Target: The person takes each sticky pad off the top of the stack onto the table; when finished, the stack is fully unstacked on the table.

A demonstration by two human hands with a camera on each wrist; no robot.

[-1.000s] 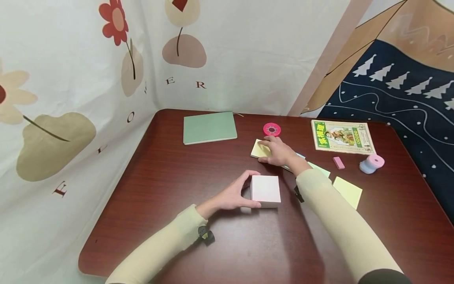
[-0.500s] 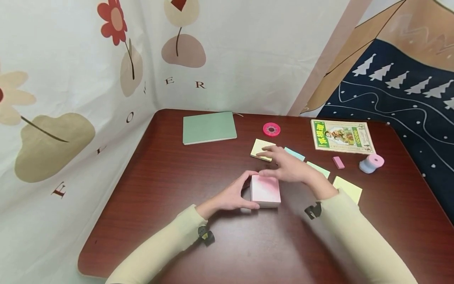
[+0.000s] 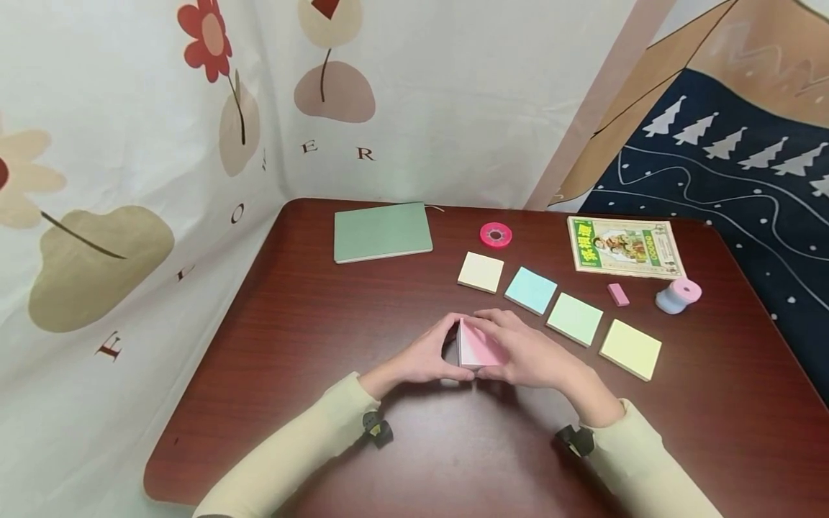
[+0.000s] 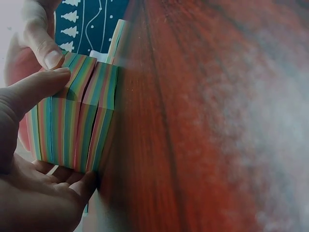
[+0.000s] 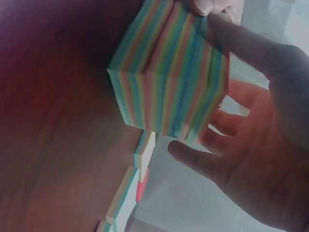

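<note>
A block of stacked sticky note pads [image 3: 476, 349] with a pink top stands on the table before me. Its sides show coloured stripes in the left wrist view, where the sticky note stack [image 4: 67, 125] has narrow gaps between pads. My left hand [image 3: 424, 357] grips it from the left, thumb at the near side and fingers at the far side. From the right, my right hand [image 3: 527, 354] holds it, partly covering the top. In the right wrist view the right thumb lies along the striped stack [image 5: 164, 92], with the fingers spread around the other side.
Single pads lie in a slanting row behind and right: cream [image 3: 481, 273], blue [image 3: 531, 291], green [image 3: 574, 319] and yellow [image 3: 631, 350]. Farther back are a green notebook [image 3: 383, 233], a pink tape roll [image 3: 496, 235], a picture booklet [image 3: 624, 247], a pink eraser [image 3: 618, 295] and a pink-and-blue roll [image 3: 678, 296].
My right hand has left the cream pad, come back over the stack and taken hold of its right side. The left hand has stayed on the stack.
</note>
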